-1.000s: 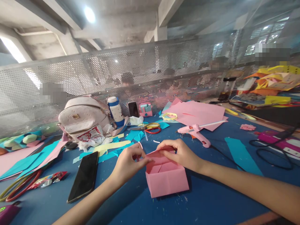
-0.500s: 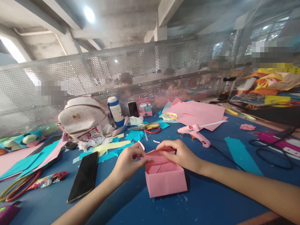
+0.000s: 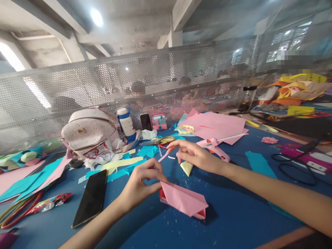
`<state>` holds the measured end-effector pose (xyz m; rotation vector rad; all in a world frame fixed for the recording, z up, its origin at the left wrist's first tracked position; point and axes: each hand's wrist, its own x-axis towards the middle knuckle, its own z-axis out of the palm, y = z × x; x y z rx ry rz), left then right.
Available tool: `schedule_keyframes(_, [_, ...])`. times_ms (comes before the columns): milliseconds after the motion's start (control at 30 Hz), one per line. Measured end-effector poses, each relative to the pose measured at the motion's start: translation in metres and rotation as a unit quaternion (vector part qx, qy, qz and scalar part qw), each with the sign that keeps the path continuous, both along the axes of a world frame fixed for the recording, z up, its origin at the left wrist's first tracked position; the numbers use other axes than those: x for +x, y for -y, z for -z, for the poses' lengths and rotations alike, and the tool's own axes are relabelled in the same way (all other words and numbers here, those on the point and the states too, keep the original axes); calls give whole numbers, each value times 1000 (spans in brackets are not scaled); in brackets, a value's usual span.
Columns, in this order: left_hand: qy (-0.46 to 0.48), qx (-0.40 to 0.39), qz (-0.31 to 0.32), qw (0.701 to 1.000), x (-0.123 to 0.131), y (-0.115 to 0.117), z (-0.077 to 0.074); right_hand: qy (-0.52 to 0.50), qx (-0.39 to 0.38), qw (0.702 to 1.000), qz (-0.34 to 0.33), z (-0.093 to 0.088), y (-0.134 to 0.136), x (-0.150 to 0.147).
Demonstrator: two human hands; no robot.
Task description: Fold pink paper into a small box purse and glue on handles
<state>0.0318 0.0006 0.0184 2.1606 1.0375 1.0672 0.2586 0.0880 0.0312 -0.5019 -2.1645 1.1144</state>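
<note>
Across the blue tabletop (image 3: 233, 221), paper scraps were strewn before a perforated metal screen (image 3: 77, 90). A pink paper box (image 3: 183, 200) lay tipped on the tabletop, pinched at its upper corner by the left hand (image 3: 140, 183). A thin pink paper strip (image 3: 164, 158) was gripped at the fingertips of the right hand (image 3: 193, 156), above a yellow paper triangle (image 3: 186, 168). The box's walls were judged likely to be crushed by too firm a pinch. The glue gun (image 3: 214, 147), just beside the right wrist, could easily be knocked.
</note>
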Motion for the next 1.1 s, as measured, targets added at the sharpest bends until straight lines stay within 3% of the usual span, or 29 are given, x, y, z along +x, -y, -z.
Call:
schedule_keyframes(167, [6, 28, 64, 998, -2, 5, -5, 167, 196, 966, -38, -3, 1, -13])
schedule_keyframes(267, [11, 35, 39, 999, -2, 4, -7, 201, 254, 946, 14, 2, -1, -18])
schedule_keyframes(433, [44, -21, -60, 997, -8, -10, -2, 189, 139, 970, 67, 12, -13, -7])
schedule_keyframes(633, [157, -106, -81, 979, -17, -26, 12, 116, -25, 993, -11, 32, -24, 7])
schedule_keyframes(767, [212, -174, -79, 958, -17, -26, 14, 104, 17, 994, -40, 42, -22, 6])
schedule_keyframes(933, [283, -267, -53, 920, -18, -25, 21, 135, 122, 975, -130, 45, -13, 5])
schedule_keyframes(1100, [364, -337, -23, 868, -22, -30, 34, 159, 253, 946, -125, 52, -15, 6])
